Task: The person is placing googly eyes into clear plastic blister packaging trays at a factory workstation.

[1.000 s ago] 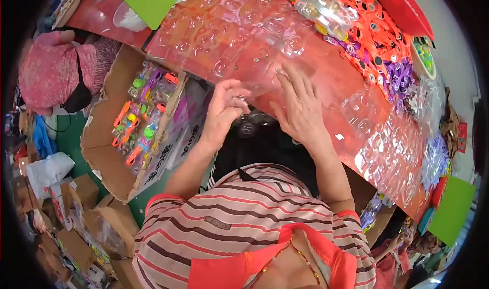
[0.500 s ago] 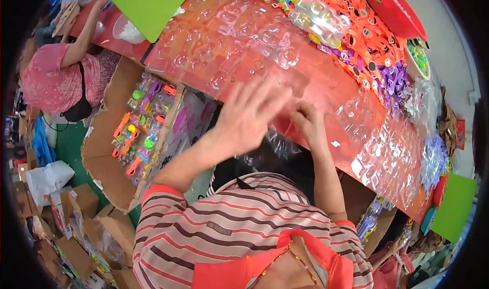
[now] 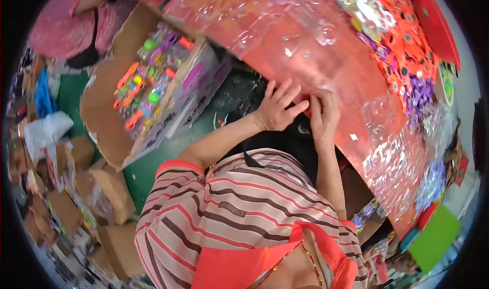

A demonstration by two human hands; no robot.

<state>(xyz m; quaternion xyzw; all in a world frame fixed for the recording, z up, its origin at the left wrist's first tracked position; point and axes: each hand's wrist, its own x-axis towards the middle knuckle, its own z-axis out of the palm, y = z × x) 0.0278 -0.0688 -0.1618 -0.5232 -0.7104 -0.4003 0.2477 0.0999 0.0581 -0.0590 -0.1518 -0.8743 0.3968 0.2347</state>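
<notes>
My left hand [image 3: 279, 107] is at the near edge of the red-topped table [image 3: 305, 64], its fingers spread and nothing visible in them. Close beside it, my right hand [image 3: 324, 116] is closed, thumb and fingers pressed together at the table edge. What the right hand pinches, if anything, cannot be made out. Clear moulded plastic shells [image 3: 254, 8] lie over the far part of the table. More clear shells [image 3: 389, 156] are strewn to the right of my right hand. A small white scrap [image 3: 353, 136] rests near that hand.
Left of me stands an open cardboard box [image 3: 109, 105] holding packed colourful toys [image 3: 153, 85]. Orange straps [image 3: 407, 49] and purple straps [image 3: 420, 95] are heaped at the far right, beside a red basin [image 3: 438, 24]. A person in pink [image 3: 61, 29] is at the far left.
My view has shifted, so the table and boxes sit differently in it. My left hand has come back from above the table to its edge, beside my right hand, which stays closed.
</notes>
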